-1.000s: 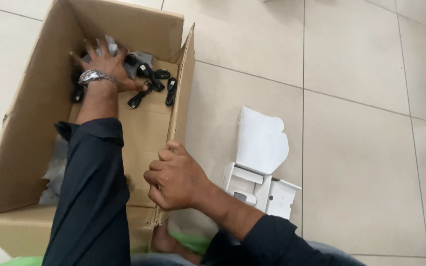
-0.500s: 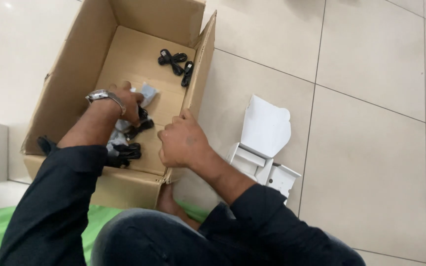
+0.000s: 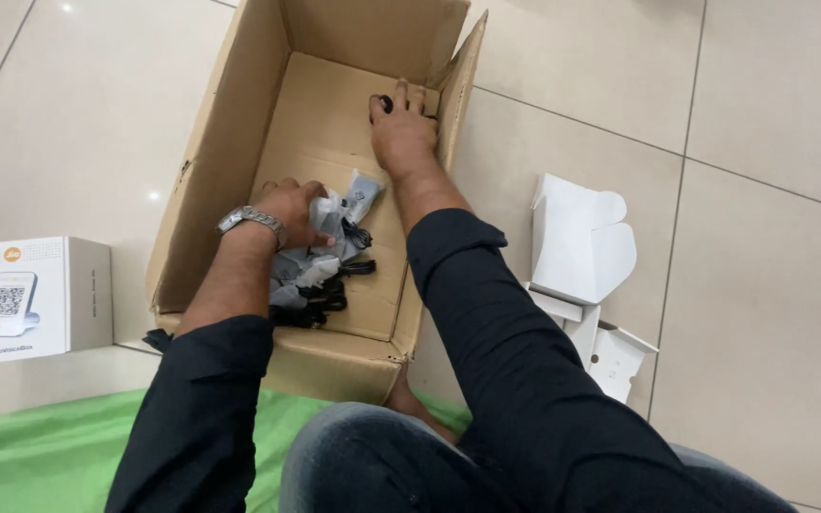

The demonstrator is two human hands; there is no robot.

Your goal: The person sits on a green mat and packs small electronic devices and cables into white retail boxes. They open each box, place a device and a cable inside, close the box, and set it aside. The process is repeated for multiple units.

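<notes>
Now, left hand point(image 3: 292, 211): closed on bagged adapters point(image 3: 330, 237); grip firmly.
Right hand point(image 3: 401, 128): fingers spread over black cable point(image 3: 385, 102), box point(image 3: 239, 123) far corner; pinch fully.

I am sitting on a floor point(image 3: 772, 114) of large pale glossy tiles that are reflecting overhead light, with a green mat point(image 3: 40, 446) lying beneath me.

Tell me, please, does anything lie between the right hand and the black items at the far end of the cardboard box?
Nothing visible does. The right hand already rests on the black items by the far wall of the cardboard box; the left hand holds a separate bundle of bagged cables nearer the person.
</notes>
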